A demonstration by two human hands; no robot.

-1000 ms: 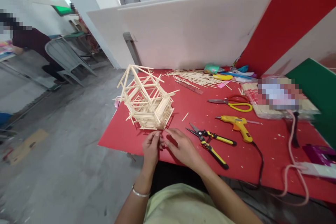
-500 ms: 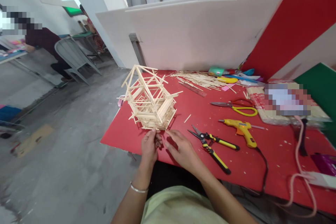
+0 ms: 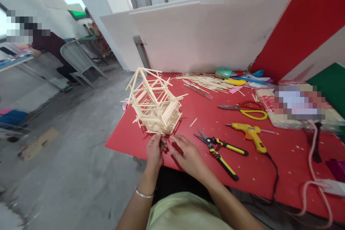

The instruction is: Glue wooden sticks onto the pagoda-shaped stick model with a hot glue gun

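Note:
A small house model built of thin wooden sticks (image 3: 159,104) stands at the left of the red tabletop, with an open roof frame above a stacked base. My left hand (image 3: 155,149) is at the near corner of that base, thumb and fingers pinched together; whatever lies between them is too small to make out. Just to its right, my right hand (image 3: 187,154) has thumb and forefinger apart, the fingertips close to the base's front edge. I cannot tell whether they touch it.
Yellow-black snips (image 3: 215,147), a yellow hot glue gun (image 3: 249,133) with a cord, and yellow-red scissors (image 3: 242,109) lie right of the hands. Loose sticks (image 3: 207,82) and a ruler (image 3: 199,91) lie behind. White boards (image 3: 194,36) stand at the back. A seated person (image 3: 48,43) is far left.
The view has shifted slightly, with the tools appearing a little further right. Both hands and the stick house keep nearly the same places and poses.

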